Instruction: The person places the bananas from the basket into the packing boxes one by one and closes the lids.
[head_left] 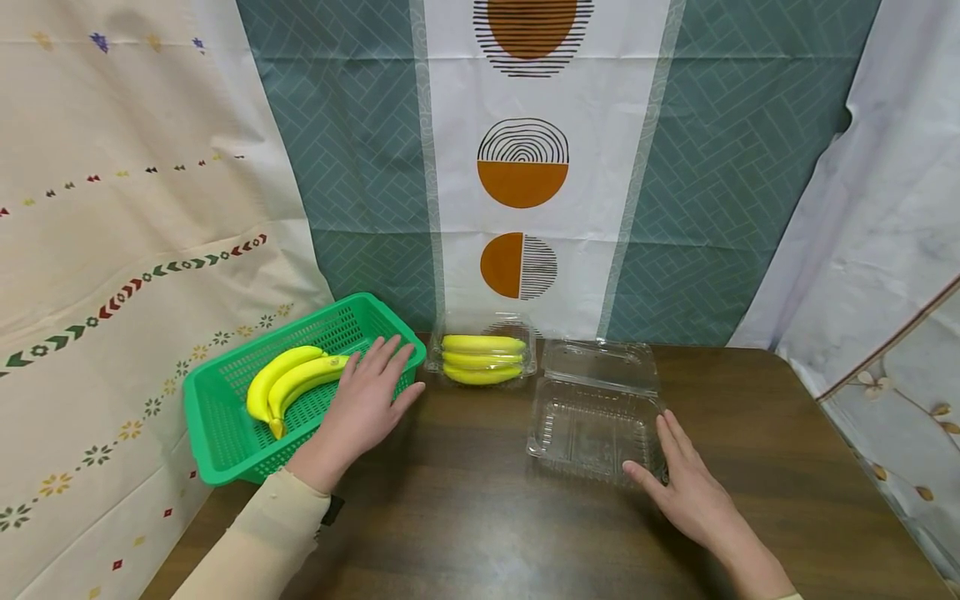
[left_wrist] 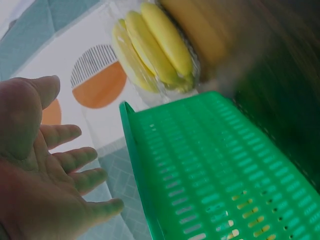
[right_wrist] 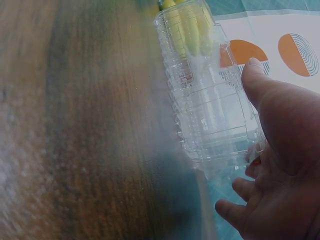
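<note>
Container [head_left: 585, 429] between hands [head_left: 366, 404] [head_left: 688, 487], nearer the right

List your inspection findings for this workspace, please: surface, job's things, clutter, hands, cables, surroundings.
Surface: brown wood-grain table, glare near the front.
Job's things: green basket holding loose bananas; filled clear container with packed bananas; open clear container, lid folded back.
Clutter: nothing seen.
Left hand: fingers extended at the basket's right side, holding nothing; contact unclear.
Right hand: fingers extended at the open container's right side; contact unclear.
Cables: nothing seen.
Surroundings: patterned cloths behind and on both sides.
</note>
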